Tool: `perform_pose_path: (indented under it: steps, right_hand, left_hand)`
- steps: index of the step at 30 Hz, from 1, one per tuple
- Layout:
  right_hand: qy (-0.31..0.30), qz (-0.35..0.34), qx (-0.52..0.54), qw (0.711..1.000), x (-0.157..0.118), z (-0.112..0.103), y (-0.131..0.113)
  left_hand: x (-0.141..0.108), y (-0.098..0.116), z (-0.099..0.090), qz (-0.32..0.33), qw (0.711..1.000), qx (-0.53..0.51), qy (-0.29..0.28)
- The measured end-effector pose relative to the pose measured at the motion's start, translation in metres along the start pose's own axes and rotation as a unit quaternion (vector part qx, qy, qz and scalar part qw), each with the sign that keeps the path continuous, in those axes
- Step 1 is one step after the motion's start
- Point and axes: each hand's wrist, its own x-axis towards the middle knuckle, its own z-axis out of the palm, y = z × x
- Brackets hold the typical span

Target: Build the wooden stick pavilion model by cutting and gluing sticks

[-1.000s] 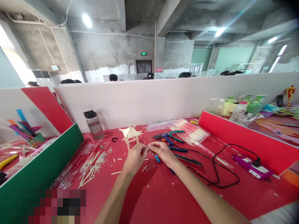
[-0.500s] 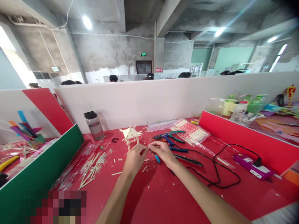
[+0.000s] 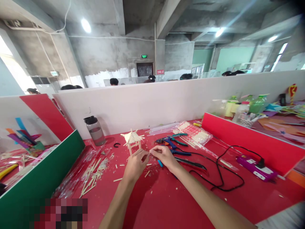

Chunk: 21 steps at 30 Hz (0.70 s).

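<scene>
My left hand (image 3: pixel 136 162) is closed, thumb and forefinger pinched, just in front of a small pavilion of pale sticks (image 3: pixel 132 138). Fingertip to fingertip with it, my right hand (image 3: pixel 164 156) also makes a pinch. Whatever lies between the fingertips is too small to make out. The pavilion stands upright, with a pointed roof on thin posts; its lower part is partly hidden by my left hand. Close to my right hand lie blue-handled pliers (image 3: pixel 182 152), green-handled pliers (image 3: pixel 179 136) and a small blue piece (image 3: pixel 160 163).
Loose sticks (image 3: pixel 91 178) and plastic wrap lie at the left, below a water bottle (image 3: pixel 95 131). On the right are bagged sticks (image 3: pixel 195 133), a black cable (image 3: pixel 222 187) and a purple power strip (image 3: pixel 256 169). Green (image 3: pixel 45 171), red (image 3: pixel 250 140) and white partitions (image 3: pixel 143 103) border the table.
The view has shifted slightly, so the background and partitions sit a little further left. Both hands stay together in nearly the same pinching pose.
</scene>
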Motion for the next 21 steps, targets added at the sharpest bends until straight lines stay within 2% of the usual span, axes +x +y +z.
perform_pose_path:
  steps: [7, 13, 21]
  right_hand:
    - [0.018, 0.0, -0.022, 1.0, 0.0005, 0.0009, -0.0031]
    - [-0.001, -0.035, -0.035, 0.999, 0.0026, -0.0017, -0.0018]
    - [-0.036, -0.018, 0.038, 0.998, 0.0012, -0.0061, -0.0052]
  left_hand:
    - [0.003, -0.0008, 0.0047, -0.037, 0.999, 0.014, 0.003]
    - [0.0042, -0.0036, 0.0056, -0.067, 0.996, -0.054, 0.004]
    - [0.0065, -0.001, -0.0006, -0.05, 0.994, -0.095, 0.023]
